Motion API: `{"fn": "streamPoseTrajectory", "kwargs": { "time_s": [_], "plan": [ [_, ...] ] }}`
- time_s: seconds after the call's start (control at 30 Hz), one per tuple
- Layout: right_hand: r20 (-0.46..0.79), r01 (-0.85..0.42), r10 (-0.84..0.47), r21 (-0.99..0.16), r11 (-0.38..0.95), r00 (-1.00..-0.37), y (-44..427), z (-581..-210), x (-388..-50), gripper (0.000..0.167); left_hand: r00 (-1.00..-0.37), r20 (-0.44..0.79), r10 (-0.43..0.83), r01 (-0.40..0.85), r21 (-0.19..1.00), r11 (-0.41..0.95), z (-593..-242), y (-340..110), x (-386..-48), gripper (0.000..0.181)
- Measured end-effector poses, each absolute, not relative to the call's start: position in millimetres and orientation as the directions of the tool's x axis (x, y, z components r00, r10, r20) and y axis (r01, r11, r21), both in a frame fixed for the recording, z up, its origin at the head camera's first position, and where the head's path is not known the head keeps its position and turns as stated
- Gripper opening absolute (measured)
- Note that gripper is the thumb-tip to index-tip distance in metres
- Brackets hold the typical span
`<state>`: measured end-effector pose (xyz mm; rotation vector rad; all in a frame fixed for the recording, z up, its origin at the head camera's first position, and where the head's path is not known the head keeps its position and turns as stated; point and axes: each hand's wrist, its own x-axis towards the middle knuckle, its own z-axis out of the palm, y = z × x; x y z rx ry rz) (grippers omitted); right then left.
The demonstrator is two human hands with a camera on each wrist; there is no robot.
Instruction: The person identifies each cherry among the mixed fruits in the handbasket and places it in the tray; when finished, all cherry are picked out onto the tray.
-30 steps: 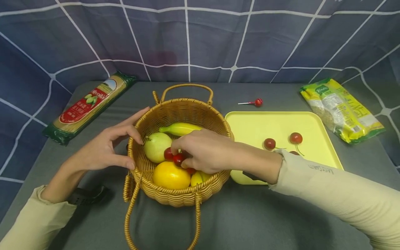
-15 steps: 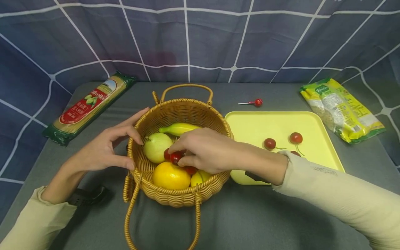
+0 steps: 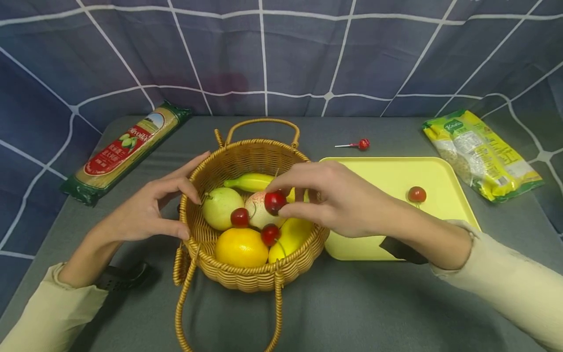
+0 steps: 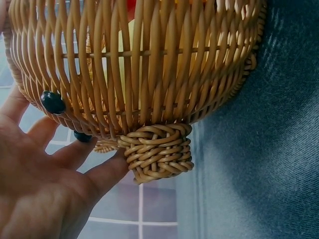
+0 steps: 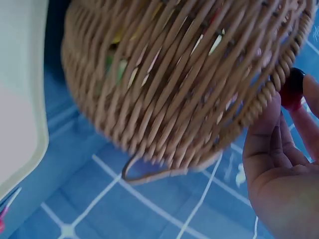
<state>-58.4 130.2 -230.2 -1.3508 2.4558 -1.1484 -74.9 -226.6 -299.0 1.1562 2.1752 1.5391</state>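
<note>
My right hand is over the right part of a wicker basket, pinching a red cherry between thumb and fingers. That cherry shows beside the basket rim in the right wrist view. My left hand holds the basket's left rim, one finger bent over the edge and the thumb against the rim. In the basket lie a green pear-like fruit, a yellow lemon-like fruit, bananas, a pale pinkish peach-like fruit and two cherries.
Right of the basket lies a yellow tray with one cherry visible; my forearm covers part of it. Behind the tray is a red lollipop. A pasta packet lies at left, a yellow-green bag at right.
My right hand has lifted and moved right from the middle of the basket, uncovering cherries and the peach-like fruit. Two tray cherries are out of sight. The left hand has stayed put.
</note>
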Motion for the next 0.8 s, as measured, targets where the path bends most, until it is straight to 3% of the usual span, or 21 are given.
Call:
{"fn": "streamPoseTrajectory", "kwargs": {
  "time_s": [0.4,0.6,0.8],
  "plan": [
    [0.318,-0.607,-0.612,-0.715,0.347,-0.724,200.5,-228.2,-41.5,0.040,-0.676,0.240,0.697,0.458,0.877,0.143,-297.7,-226.2,-73.4,0.045],
    [0.179,-0.442,-0.532,-0.793,0.420,-0.828,245.7,-246.0,-31.6,0.039,-0.670,0.242,0.702,0.459,0.878,0.136,-299.1,-225.5,-74.1,0.044],
    [0.027,-0.240,-0.336,-0.756,0.610,-0.941,287.4,-271.0,-25.4,0.034,-0.662,0.239,0.710,0.451,0.884,0.122,-299.5,-226.1,-74.4,0.042]
  ]
}}
